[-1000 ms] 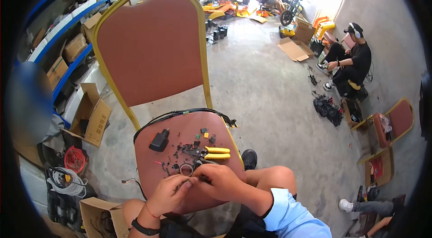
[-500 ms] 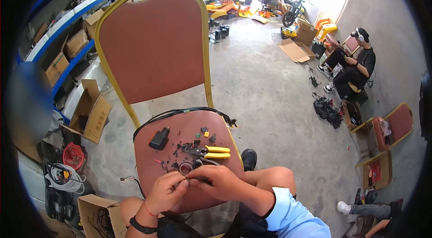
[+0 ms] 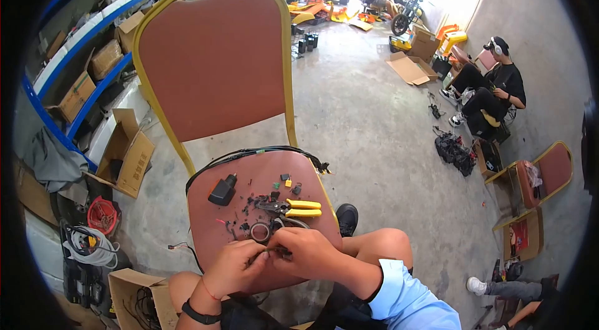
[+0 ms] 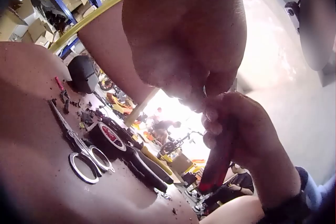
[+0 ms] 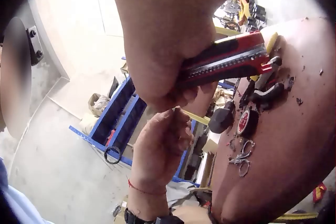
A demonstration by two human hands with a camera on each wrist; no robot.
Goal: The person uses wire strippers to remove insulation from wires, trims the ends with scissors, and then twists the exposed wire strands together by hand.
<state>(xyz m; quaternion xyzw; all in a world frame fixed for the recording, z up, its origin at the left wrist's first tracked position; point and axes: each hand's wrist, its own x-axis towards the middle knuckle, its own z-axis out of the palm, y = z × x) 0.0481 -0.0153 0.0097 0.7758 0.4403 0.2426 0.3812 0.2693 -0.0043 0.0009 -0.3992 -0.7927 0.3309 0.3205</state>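
The left hand (image 3: 237, 264) pinches a small thin piece (image 3: 269, 251), too small to identify, just above the front of the chair seat (image 3: 209, 227). The right hand (image 3: 312, 255) grips a red-and-black utility knife (image 5: 226, 61) while its fingertips meet the left's. Over the last second both hands have stayed together here, with only slight shifts of the fingers, so the fine work seems to be continuing.

Just beyond on the seat, scissors (image 4: 79, 141) lie near a roll of tape (image 5: 254, 123); its core bears red print, too small to read. Yellow-handled wire strippers (image 3: 302, 204), dark scraps and a black plug-in adapter (image 3: 223, 191) lie farther back, unmoved, before a bundle of black cables (image 3: 249, 152).

On the floor, a carton (image 3: 140, 164) carries printed characters, not legible. Farther off, a seated person (image 3: 508, 80) in headphones has leaned back.
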